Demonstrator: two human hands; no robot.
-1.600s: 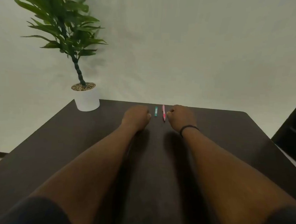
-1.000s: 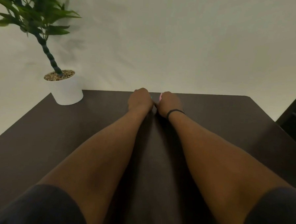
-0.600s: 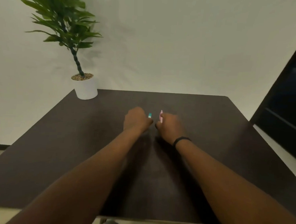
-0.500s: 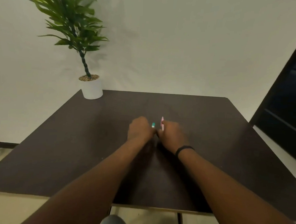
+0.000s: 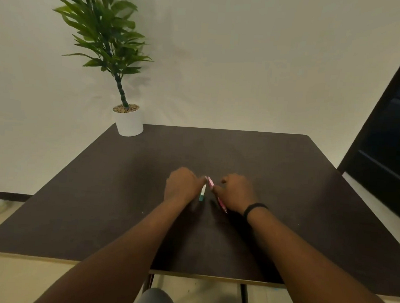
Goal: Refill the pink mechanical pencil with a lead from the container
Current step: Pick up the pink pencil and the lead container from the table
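Note:
Over the middle of the dark table (image 5: 99,204), my left hand (image 5: 183,186) holds the small lead container (image 5: 202,193), a white tube with a teal end that points toward me. My right hand (image 5: 236,192) grips the pink mechanical pencil (image 5: 216,195), which slants from upper left to lower right with its tip toward me. The upper ends of the container and the pencil almost meet between my hands. My fingers hide part of each item.
A green plant in a white pot (image 5: 128,122) stands on the table's far left corner. A dark door or cabinet (image 5: 392,138) is at the right. The table's near edge (image 5: 188,274) is just in front of my knees.
Both hands closed on the container and the pencil, lifted them off the table and drew back toward me. The two items now tilt so their upper ends come together.

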